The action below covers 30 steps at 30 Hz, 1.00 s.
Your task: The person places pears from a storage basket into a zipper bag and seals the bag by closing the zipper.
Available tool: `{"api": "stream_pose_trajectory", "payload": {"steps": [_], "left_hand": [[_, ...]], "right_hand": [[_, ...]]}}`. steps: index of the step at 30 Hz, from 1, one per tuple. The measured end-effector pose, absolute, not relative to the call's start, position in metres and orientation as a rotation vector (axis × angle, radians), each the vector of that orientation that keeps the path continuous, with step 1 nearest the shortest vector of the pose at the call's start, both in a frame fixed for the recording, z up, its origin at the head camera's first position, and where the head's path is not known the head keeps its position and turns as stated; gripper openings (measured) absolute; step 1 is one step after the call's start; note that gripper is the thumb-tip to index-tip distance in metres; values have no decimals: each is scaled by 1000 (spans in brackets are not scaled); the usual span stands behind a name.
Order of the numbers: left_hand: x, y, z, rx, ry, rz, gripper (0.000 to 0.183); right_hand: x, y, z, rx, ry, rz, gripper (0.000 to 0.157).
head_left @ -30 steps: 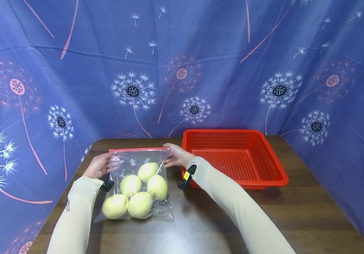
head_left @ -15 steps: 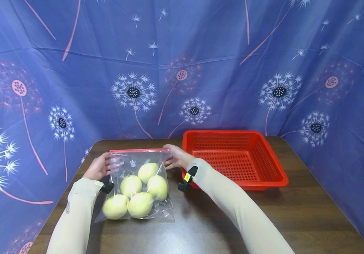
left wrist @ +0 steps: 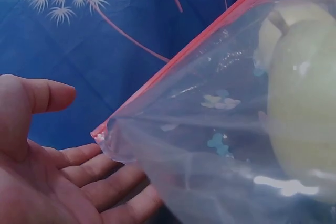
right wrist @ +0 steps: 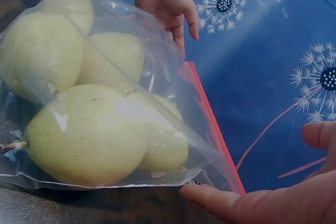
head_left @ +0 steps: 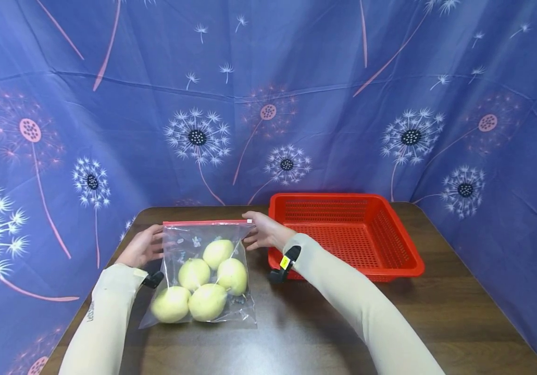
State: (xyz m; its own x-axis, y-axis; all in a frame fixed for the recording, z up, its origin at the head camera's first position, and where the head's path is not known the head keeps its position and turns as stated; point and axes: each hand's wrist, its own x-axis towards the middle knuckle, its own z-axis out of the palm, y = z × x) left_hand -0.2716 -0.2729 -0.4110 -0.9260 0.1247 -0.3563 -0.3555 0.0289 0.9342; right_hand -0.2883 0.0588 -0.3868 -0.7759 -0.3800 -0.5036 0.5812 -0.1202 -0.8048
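A clear zip bag (head_left: 179,260) with a red zip strip (head_left: 202,223) lies on the table, holding several pale yellow-green pears (head_left: 207,302). At the strip's right end sits a small white slider (head_left: 249,221). My left hand (head_left: 142,247) is at the bag's upper left corner; in the left wrist view its thumb (left wrist: 52,95) is lifted off and the fingers extend behind the plastic. At the upper right corner is my right hand (head_left: 265,232). In the right wrist view one of its fingers (right wrist: 210,199) touches the bag edge, while the thumb (right wrist: 317,135) stands apart.
A red perforated plastic basket (head_left: 401,272) stands on the wooden table (head_left: 456,312), just right of my right hand. Behind the table hangs a blue curtain (head_left: 324,114) with dandelion prints.
My fingers have loosened at both top corners, and the white slider now shows. Both wrists have shifted slightly outward. The bag has barely moved.
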Motion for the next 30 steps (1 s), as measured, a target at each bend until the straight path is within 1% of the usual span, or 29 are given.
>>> {"api": "stream_pose_trajectory", "payload": {"steps": [5, 11, 20, 22, 30], "left_hand": [[-268, -272, -407, -226, 2030, 1896, 58], [-263, -271, -401, -112, 2080, 1799, 58], [-253, -265, -394, -10, 2074, 1703, 54], [-251, -263, -392, -9, 2083, 1679, 56], [-242, -250, -380, -21, 2167, 1522, 77]], "right_hand": [[-283, 63, -386, 216, 1521, -1944, 70], [-274, 69, -381, 165, 1545, -1931, 61], [-261, 89, -370, 22, 1598, -1843, 61], [-257, 94, -366, -20, 1604, -1817, 63], [-243, 122, -350, -122, 1616, -1786, 65]]}}
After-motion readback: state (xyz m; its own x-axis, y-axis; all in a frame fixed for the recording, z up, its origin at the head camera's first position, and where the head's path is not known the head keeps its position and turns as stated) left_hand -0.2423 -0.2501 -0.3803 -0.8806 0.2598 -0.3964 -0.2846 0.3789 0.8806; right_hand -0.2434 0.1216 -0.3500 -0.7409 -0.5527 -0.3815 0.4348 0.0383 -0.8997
